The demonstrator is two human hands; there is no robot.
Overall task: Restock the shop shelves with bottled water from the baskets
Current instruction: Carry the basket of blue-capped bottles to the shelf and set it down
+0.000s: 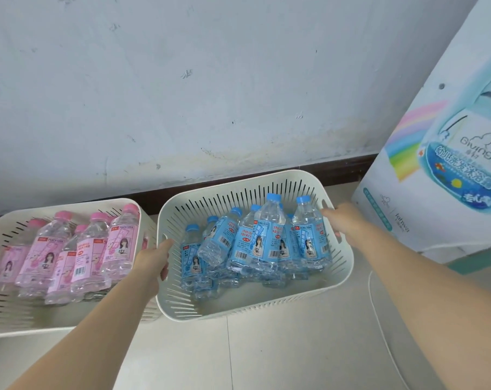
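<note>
Floor tiles (267, 356) lie open nearward; left hand (151, 263) and right hand (344, 222) grip side handles of the basket (238, 311); its blue-capped bottles (268, 235) lean, caps far.

pale tiled floor (267, 356) under two cream slotted plastic baskets: pink-bottle basket (27, 313) left, blue-bottle basket (238, 308) right; white printed carton (435, 192) and thin white cord (375, 308) farther right.

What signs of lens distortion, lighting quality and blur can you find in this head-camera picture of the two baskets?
Head view: wide-angle distortion makes the printed carton lean at the right edge. Head view: the light is soft and even, with no hard shadows around the blue-bottle basket. Head view: the blue-capped bottles are sharp, their labels partly readable, with no motion blur.
</note>
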